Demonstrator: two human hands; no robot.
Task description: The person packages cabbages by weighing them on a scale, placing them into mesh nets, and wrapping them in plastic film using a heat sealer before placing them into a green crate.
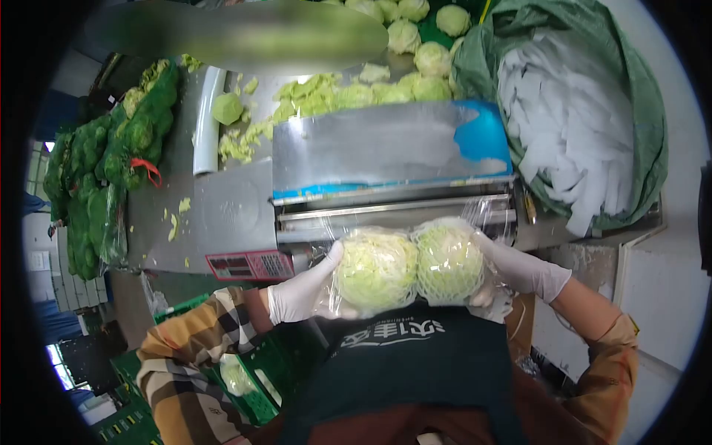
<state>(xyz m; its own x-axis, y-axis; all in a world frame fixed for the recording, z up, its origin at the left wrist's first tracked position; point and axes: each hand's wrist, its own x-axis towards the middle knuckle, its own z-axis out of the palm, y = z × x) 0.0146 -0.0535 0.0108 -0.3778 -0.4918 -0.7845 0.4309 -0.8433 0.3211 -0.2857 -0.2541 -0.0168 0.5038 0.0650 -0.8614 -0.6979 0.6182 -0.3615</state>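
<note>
Two pale green cabbages are held side by side in front of me in clear plastic film. Both the left cabbage (376,268) and the right cabbage (449,261) have a white foam net around them. My left hand (300,291), in a white glove, grips the left side of the pair, its thumb on top. On the other side my right hand (521,268), also gloved, is closed around the right end, with its fingers partly hidden under the film. Just beyond the cabbages stands a metal film-wrapping machine (371,152) with a roller slot facing me.
Loose cabbages (432,58) and torn leaves lie behind the machine. A roll of film (210,122) rests at left, near green net sacks of cabbages (93,174). A green bag of white foam nets (571,119) stands at right. Below left is a green crate (263,378).
</note>
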